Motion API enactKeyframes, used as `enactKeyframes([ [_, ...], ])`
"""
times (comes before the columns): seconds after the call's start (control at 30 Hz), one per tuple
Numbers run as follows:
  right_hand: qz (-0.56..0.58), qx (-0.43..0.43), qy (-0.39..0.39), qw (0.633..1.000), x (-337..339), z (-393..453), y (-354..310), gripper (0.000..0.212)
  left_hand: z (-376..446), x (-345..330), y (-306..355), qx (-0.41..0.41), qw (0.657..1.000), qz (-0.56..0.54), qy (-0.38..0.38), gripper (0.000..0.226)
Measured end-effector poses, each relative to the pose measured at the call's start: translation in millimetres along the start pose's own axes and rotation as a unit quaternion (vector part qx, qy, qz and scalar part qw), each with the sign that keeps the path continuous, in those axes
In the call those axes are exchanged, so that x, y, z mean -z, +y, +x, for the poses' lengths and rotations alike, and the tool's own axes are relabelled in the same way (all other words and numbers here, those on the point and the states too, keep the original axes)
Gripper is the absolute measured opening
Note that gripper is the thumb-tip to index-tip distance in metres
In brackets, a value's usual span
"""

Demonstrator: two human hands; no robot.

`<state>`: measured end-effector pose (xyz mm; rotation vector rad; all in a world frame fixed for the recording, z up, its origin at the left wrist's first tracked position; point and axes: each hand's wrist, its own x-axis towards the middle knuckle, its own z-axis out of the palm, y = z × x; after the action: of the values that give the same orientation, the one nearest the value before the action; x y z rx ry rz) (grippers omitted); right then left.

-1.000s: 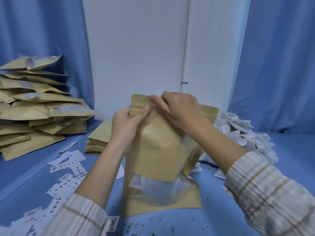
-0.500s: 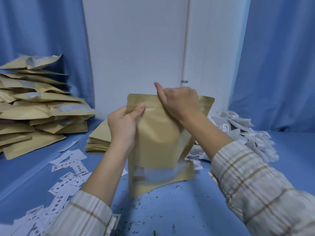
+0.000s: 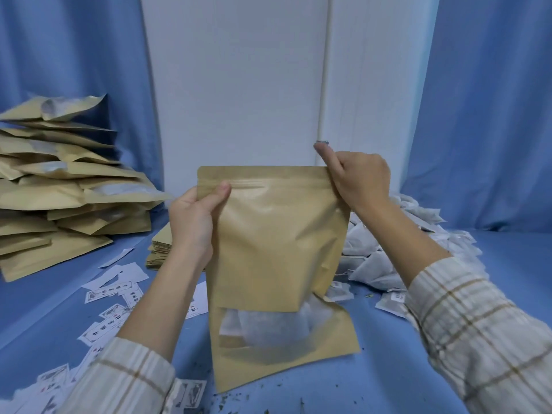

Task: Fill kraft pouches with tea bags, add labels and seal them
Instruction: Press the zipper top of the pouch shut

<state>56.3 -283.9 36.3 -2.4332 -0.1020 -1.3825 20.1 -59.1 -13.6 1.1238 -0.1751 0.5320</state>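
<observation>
Both hands pinch 1 kraft pouch point(image 3: 277, 249) upright above the blue table point(image 3: 418, 354): left hand point(image 3: 194, 219) at its left zip end, right hand point(image 3: 358, 177) at the top right corner. Filled pouches point(image 3: 59, 189) stack left, tea bags point(image 3: 397, 249) heap right, labels point(image 3: 110, 294) lie scattered

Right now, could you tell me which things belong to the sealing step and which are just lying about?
In use: kraft pouch with tea bags showing in its window, left hand, right hand.

Lying about: filled pouch stack, flat empty pouches, loose labels, tea bag heap.
</observation>
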Motion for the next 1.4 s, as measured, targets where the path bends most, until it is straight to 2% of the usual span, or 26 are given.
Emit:
enactKeyframes([
  [0.03,0.105,-0.050,-0.011,0.993,0,-2,4,0.054,1,1,-3,0.004,1.000,0.001,-0.005,0.020],
  [0.07,0.219,-0.099,-0.044,0.970,-1,-6,10,0.043,3,3,-5,0.011,1.000,0.000,-0.009,0.016],
  [0.1,0.313,-0.134,-0.115,0.933,-2,-12,16,0.036,4,5,-8,0.019,1.000,0.000,-0.013,0.013],
  [0.17,0.423,-0.155,-0.256,0.855,-12,-31,31,0.041,7,11,-11,0.033,0.999,-0.004,-0.030,0.009],
  [0.2,0.450,-0.159,-0.293,0.828,-18,-42,36,0.045,7,14,-13,0.041,0.998,0.001,-0.052,0.011],
  [0.23,0.476,-0.166,-0.301,0.809,-24,-52,40,0.045,7,18,-16,0.050,0.995,0.020,-0.082,0.018],
  [0.3,0.525,-0.194,-0.262,0.786,-37,-64,40,0.041,2,33,-27,0.100,0.980,0.086,-0.150,0.036],
  [0.4,0.523,-0.230,-0.189,0.799,-47,-69,31,0.031,-19,61,-55,0.230,0.921,0.164,-0.269,0.046],
  [0.43,0.525,-0.239,-0.183,0.796,-51,-70,30,0.028,-26,68,-63,0.249,0.909,0.181,-0.282,0.046],
  [0.47,0.543,-0.248,-0.195,0.778,-52,-72,30,0.030,-29,71,-68,0.249,0.913,0.183,-0.267,0.041],
  [0.53,0.566,-0.242,-0.267,0.741,-55,-82,33,0.039,-30,74,-70,0.236,0.939,0.150,-0.198,0.030],
  [0.6,0.504,-0.213,-0.386,0.743,-53,-97,35,0.031,-25,73,-63,0.242,0.954,0.105,-0.140,0.032],
  [0.67,0.460,-0.231,-0.451,0.729,-54,-110,34,0.021,-19,75,-53,0.267,0.951,0.097,-0.123,0.040],
  [0.73,0.460,-0.276,-0.443,0.718,-59,-116,27,0.026,-15,80,-43,0.310,0.937,0.096,-0.128,0.039],
  [0.8,0.465,-0.322,-0.403,0.720,-67,-118,15,0.035,-14,89,-33,0.343,0.930,0.043,-0.123,0.031],
  [0.9,0.489,-0.381,-0.360,0.697,-74,-120,-15,0.032,-18,112,-25,0.310,0.940,-0.114,-0.081,0.037],
  [1.0,0.536,-0.379,-0.368,0.659,-70,-120,-58,0.028,-26,137,-17,0.258,0.928,-0.263,-0.047,0.048],
  [1.07,0.563,-0.362,-0.381,0.637,-75,-113,-102,0.026,-28,152,-8,0.235,0.922,-0.306,-0.022,0.048],
  [1.13,0.601,-0.336,-0.385,0.615,-83,-89,-177,0.023,-24,166,5,0.221,0.914,-0.339,0.017,0.055],
  [1.17,0.634,-0.317,-0.387,0.590,-89,-72,-226,0.021,-22,173,14,0.212,0.917,-0.335,0.040,0.059],
  [1.2,0.672,-0.298,-0.400,0.547,-95,-53,-281,0.023,-18,181,22,0.203,0.923,-0.320,0.061,0.061],
  [1.27,0.703,-0.263,-0.466,0.469,-91,-24,-386,0.044,-8,196,42,0.182,0.933,-0.295,0.098,0.058],
  [1.3,0.692,-0.255,-0.500,0.454,-89,-20,-425,0.050,-3,207,53,0.159,0.937,-0.288,0.120,0.052],
  [1.33,0.676,-0.252,-0.522,0.455,-91,-23,-449,0.050,1,219,61,0.133,0.941,-0.277,0.142,0.047],
  [1.4,0.647,-0.257,-0.552,0.460,-100,-42,-460,0.048,5,241,76,0.109,0.946,-0.261,0.160,0.056],
])
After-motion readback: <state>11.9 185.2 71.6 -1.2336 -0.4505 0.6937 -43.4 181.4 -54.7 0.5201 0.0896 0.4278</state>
